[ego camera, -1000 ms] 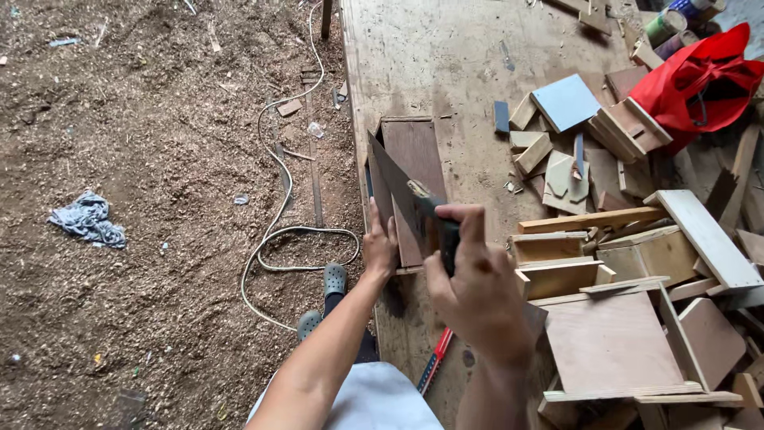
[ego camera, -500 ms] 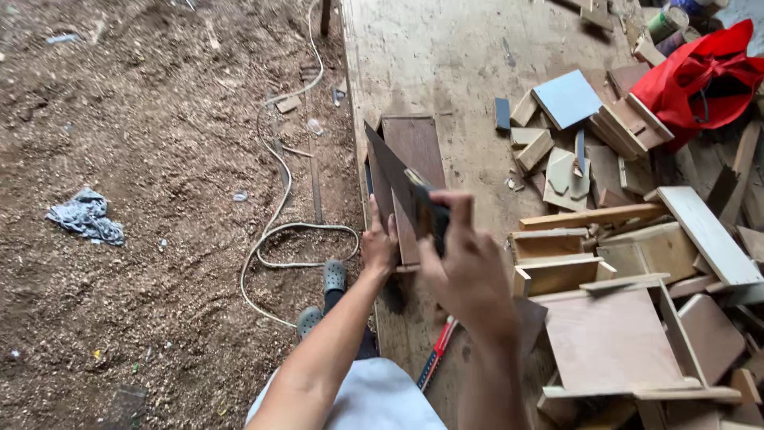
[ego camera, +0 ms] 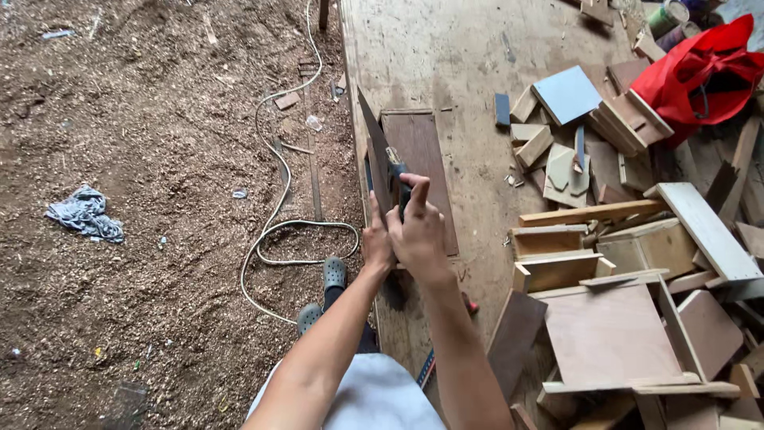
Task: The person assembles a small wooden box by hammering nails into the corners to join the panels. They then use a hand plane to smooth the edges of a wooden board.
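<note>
Head view: right hand [ego camera: 419, 235] closed around handsaw [ego camera: 380, 159].

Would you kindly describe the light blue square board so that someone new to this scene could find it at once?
Start at the red bag in the top right corner of the wooden workbench. Just left of it lies a heap of wood offcuts. The light blue board rests at the top of that heap, a flat tilted square; it is the only pale blue piece among bare brown and tan wood.

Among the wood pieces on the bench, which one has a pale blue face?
The square panel at the far end of the pile, beside the red bag; the others are brown or bare wood.
</note>
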